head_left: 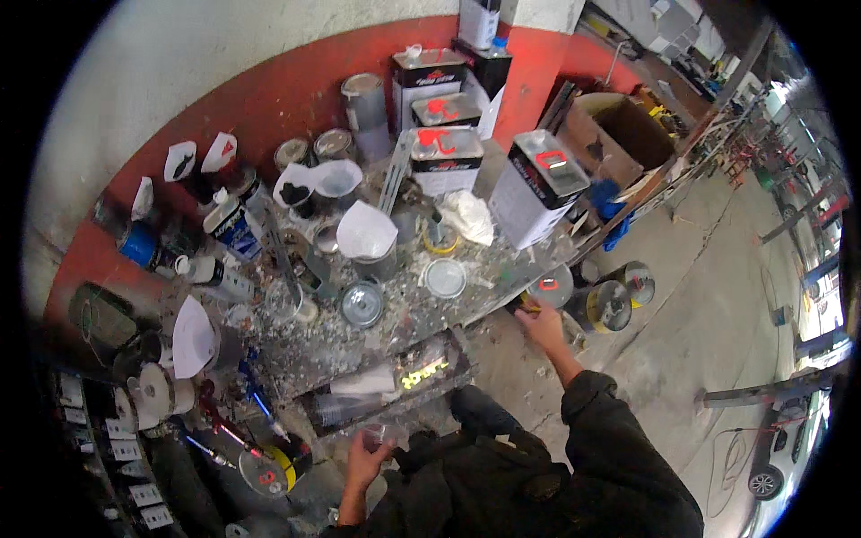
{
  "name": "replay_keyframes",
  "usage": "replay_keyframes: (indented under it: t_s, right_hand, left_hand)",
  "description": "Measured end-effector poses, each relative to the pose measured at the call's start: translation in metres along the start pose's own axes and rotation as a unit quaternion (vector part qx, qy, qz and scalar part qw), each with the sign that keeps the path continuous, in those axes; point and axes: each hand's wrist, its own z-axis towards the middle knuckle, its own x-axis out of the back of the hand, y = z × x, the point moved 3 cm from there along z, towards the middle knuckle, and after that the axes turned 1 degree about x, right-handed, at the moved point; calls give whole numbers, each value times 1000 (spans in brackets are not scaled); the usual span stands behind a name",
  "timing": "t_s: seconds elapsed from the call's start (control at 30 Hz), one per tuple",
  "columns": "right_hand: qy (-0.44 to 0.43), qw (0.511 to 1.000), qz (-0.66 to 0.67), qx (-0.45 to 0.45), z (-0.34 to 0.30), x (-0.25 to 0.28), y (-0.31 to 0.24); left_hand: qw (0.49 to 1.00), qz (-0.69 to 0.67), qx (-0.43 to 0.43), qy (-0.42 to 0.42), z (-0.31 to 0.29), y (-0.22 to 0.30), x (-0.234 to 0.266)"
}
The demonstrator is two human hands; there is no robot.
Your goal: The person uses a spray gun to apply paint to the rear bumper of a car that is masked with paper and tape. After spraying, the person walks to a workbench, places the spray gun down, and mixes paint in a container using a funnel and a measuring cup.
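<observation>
Two hands busy, your left hand [366, 453] gripping a small clear cup [377, 437] below the bench edge [466, 314]; your right hand [541, 323] clenched on a dark yellow-tipped tool [522, 306] at that edge, round cans [610, 300] crowding just beyond, open floor [708, 296] rightward

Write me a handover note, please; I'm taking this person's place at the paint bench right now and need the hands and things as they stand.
Left hand: low and close to the body, closed around a small clear cup.
Right hand: stretched out to the bench's right edge, gripping a small dark and yellow thing I cannot identify, beside the round tins standing on the floor.
Bench top: crowded with square cans, open tins, loose lids and white paper funnels.
Done or left: the cup's contents cannot be made out.
</observation>
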Motion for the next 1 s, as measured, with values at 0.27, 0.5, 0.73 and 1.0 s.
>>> replay_keyframes:
  t_s: [0.27, 0.5, 0.73, 1.0]
  right_hand:
    - [146, 989, -27, -26, 138, 63, 4]
    - [44, 994, 101, 26, 220, 33, 21]
    - [43, 992, 115, 0, 270, 37, -48]
    - [-33, 990, 107, 88, 345, 8, -21]
  left_hand:
    - [999, 36, -23, -11, 38, 44, -50]
    - [994, 37, 24, 97, 75, 32, -103]
    - [986, 99, 32, 129, 104, 7, -164]
    - [992, 32, 17, 120, 122, 47, -205]
